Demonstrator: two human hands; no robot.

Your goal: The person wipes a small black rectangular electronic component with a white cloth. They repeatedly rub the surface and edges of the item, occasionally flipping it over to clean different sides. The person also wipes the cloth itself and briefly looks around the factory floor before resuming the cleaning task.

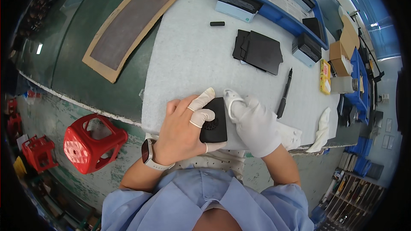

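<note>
A flat black rectangular piece (219, 122) with a round, dark patterned spot is in front of me at the table's near edge. My left hand (183, 122) closes round its left side, finger cots on several fingertips and a watch on the wrist. My right hand (254, 122), in a white glove, is beside its right edge. Its fingers are curled, with the tips close to the piece's upper right corner. Whether they pinch anything I cannot make out. Farther off lie stacked black flat sheets (262, 51), a black pen (285, 93) and a small black bar (217, 24).
A blue tray (269, 6) with black and pale-blue boxes stands at the back right, another box (307, 49) before it. A yellow packet (325, 77) and a white cloth (321, 130) lie right. At left are a tan-edged board (128, 28) and a red stool (92, 143).
</note>
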